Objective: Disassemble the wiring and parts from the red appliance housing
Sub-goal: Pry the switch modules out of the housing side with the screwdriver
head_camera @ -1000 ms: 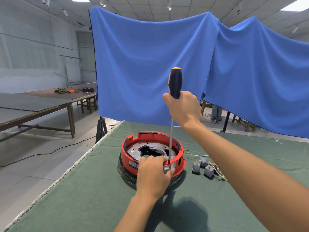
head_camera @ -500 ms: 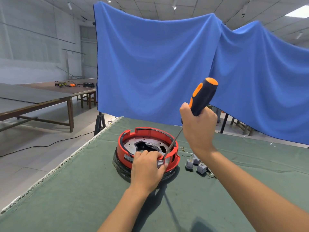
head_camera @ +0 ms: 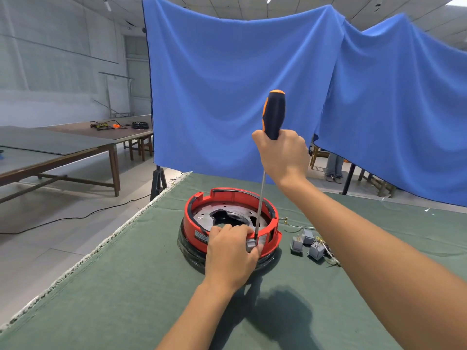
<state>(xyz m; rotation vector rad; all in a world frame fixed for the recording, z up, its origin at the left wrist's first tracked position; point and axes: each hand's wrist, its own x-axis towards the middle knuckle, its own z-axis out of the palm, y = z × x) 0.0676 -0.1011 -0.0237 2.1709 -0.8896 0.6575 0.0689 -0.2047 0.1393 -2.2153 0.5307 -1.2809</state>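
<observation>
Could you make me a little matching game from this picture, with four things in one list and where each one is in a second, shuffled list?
Things:
1. screwdriver
2. red housing
3. grey parts
4. blue cloth

Places:
A. hanging behind the table
B. lying on the green cloth, right of the housing
C. gripped upright by the right hand
D. under the left hand, on the table

Pairs: 1-C, 2-D, 3-B, 4-A
</observation>
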